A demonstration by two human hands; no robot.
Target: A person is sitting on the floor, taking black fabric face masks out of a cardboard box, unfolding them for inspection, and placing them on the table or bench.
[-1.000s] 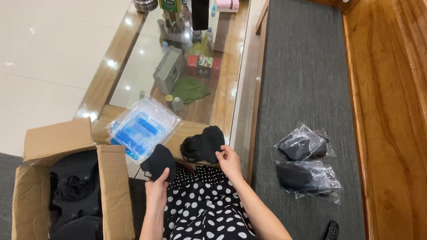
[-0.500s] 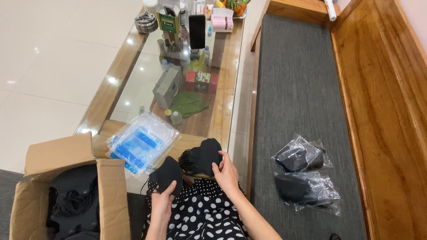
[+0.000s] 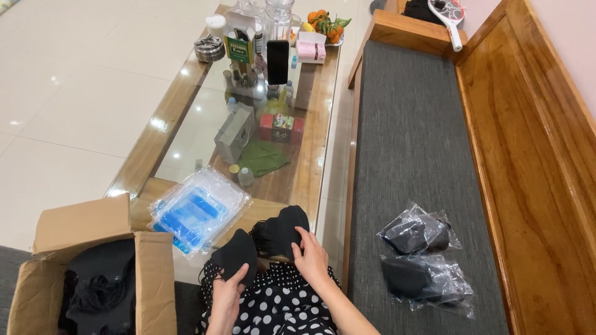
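Black mask (image 3: 234, 257) gripped in left hand (image 3: 226, 298); black mask stack (image 3: 279, 232) pinched under right hand (image 3: 310, 260)

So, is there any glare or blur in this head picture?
In the head view, the glass table top and the pale floor tiles carry soft bright glare; the clear bags on the bench glint; hands and black masks look sharp, without motion blur.

Head view, steeply downward, apparently seated
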